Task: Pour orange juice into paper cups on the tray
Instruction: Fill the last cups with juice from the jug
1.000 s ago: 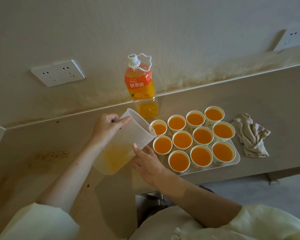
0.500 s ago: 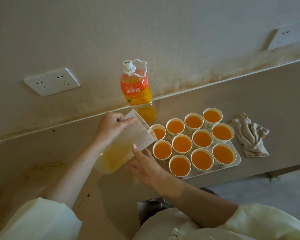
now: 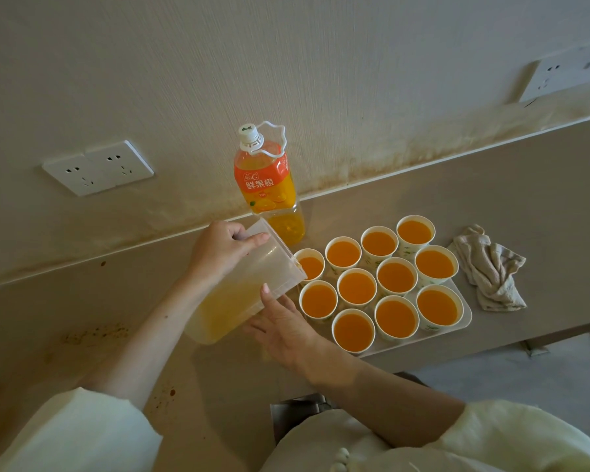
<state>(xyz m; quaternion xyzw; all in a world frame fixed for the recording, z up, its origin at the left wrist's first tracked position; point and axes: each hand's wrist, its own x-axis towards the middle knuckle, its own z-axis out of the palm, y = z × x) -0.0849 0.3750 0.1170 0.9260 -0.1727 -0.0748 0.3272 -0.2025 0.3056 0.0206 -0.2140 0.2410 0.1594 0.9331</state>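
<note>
leaning over the back-left cup (image 3: 312,267), a jug (image 3: 239,301) rests in both hands (image 3: 218,252) (image 3: 281,323).

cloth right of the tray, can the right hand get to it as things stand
Probably, though not freely: the right hand props the tilted jug, and full cups on the tray stand between it and the cloth.

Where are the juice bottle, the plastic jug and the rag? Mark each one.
juice bottle (image 3: 264,185): head view, on its orange label.
plastic jug (image 3: 234,301): head view, on its juice-filled side wall.
rag (image 3: 491,269): head view, on the middle of the crumpled fabric.
</note>
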